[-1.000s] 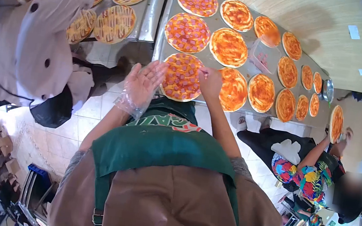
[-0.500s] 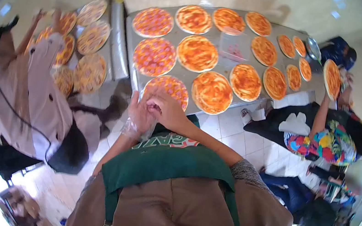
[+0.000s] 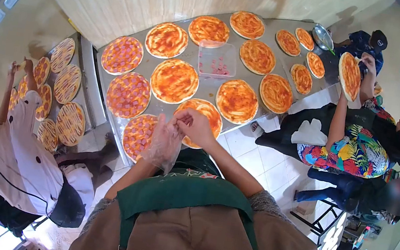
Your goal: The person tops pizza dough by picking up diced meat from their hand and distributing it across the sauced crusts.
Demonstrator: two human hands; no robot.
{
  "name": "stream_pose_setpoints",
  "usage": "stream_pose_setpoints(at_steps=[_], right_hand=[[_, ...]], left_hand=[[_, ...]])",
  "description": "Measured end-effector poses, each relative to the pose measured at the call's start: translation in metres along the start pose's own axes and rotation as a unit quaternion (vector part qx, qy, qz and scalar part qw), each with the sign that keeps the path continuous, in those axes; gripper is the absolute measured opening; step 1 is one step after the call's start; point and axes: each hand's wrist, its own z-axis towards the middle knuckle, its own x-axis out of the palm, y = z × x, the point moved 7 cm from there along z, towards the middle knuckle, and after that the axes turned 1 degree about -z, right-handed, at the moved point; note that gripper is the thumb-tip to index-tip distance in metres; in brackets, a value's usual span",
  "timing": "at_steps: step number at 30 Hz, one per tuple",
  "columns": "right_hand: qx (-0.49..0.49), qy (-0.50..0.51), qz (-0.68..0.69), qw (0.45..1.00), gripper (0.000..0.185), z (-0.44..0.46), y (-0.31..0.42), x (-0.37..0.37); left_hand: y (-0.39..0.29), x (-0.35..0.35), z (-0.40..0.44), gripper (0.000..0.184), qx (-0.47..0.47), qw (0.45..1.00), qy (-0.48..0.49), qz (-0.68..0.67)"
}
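My left hand (image 3: 162, 143), in a clear plastic glove, is raised over the right edge of the nearest pizza with pink meat cubes (image 3: 138, 138). Its fingers are partly hidden and too blurred to read. My bare right hand (image 3: 192, 125) touches the left one, thumb and fingers pinched together; whatever lies between them is too small to make out. Behind my right hand lies a sauced pizza (image 3: 206, 115). Farther back, a clear plastic container (image 3: 217, 60) holds some pink meat pieces (image 3: 220, 66).
Several sauced pizzas (image 3: 174, 81) cover the metal table (image 3: 141, 35). A metal bowl (image 3: 322, 37) sits at its far right. On the right a person (image 3: 350, 146) holds up a sauced pizza (image 3: 350, 77). Another person (image 3: 22, 151) works at the left table (image 3: 91, 104).
The view has swung toward the right, so the tables appear farther left. My hands, apart a second ago with the left palm open, are now together, and the right has left the meat-topped pizza.
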Motion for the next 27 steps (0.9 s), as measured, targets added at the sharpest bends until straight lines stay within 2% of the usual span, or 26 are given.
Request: stream_pose_setpoints(at_steps=[2,4,6,9,11,13,14,17,19,20,23,26,27], right_hand=[[0.051,0.025,0.049,0.997,0.015,0.025,-0.024,-0.030],[0.002,-0.067,-0.032,0.997,0.014,0.064,-0.036,-0.083],[-0.067,-0.141,-0.044,0.987,0.015,0.110,-0.042,-0.135],[-0.040,-0.083,-0.194,0.977,0.018,0.173,-0.063,-0.176],[-0.047,-0.026,-0.322,0.945,0.018,0.209,-0.103,-0.181],[-0.056,0.002,-0.382,0.922,0.021,0.221,-0.112,-0.180],[-0.061,0.016,-0.411,0.909,0.023,0.226,-0.116,-0.177],[-0.070,0.057,-0.385,0.918,0.031,0.208,-0.098,-0.169],[-0.059,0.149,-0.470,0.868,0.035,0.190,-0.074,-0.159],[-0.054,0.193,-0.509,0.837,0.038,0.185,-0.072,-0.154],[-0.102,0.158,-0.529,0.827,0.040,0.191,-0.127,-0.142],[-0.173,0.210,-0.572,0.774,0.039,0.197,-0.140,-0.132],[-0.174,0.213,-0.564,0.778,0.036,0.198,-0.142,-0.131]], left_hand=[[-0.001,0.019,0.013,0.080,0.009,0.996,-0.093,-0.002],[0.003,0.001,0.036,0.079,0.043,0.995,-0.077,-0.037],[-0.004,0.000,0.047,0.080,0.078,0.992,-0.076,-0.067],[-0.021,0.000,0.043,0.082,0.141,0.983,-0.077,-0.093],[-0.029,-0.014,0.028,0.079,0.196,0.966,-0.158,-0.065],[-0.036,-0.026,0.009,0.075,0.236,0.939,-0.237,-0.079],[-0.037,-0.034,-0.004,0.073,0.262,0.924,-0.270,-0.074],[-0.026,-0.081,-0.052,0.069,0.336,0.873,-0.348,-0.066],[-0.002,-0.132,-0.091,0.066,0.385,0.840,-0.376,-0.072],[0.011,-0.138,-0.108,0.065,0.401,0.807,-0.427,-0.082],[0.067,-0.178,-0.166,0.066,0.461,0.690,-0.535,-0.157],[0.136,-0.224,-0.204,0.065,0.461,0.630,-0.603,-0.168],[0.158,-0.233,-0.213,0.064,0.443,0.614,-0.631,-0.167]])
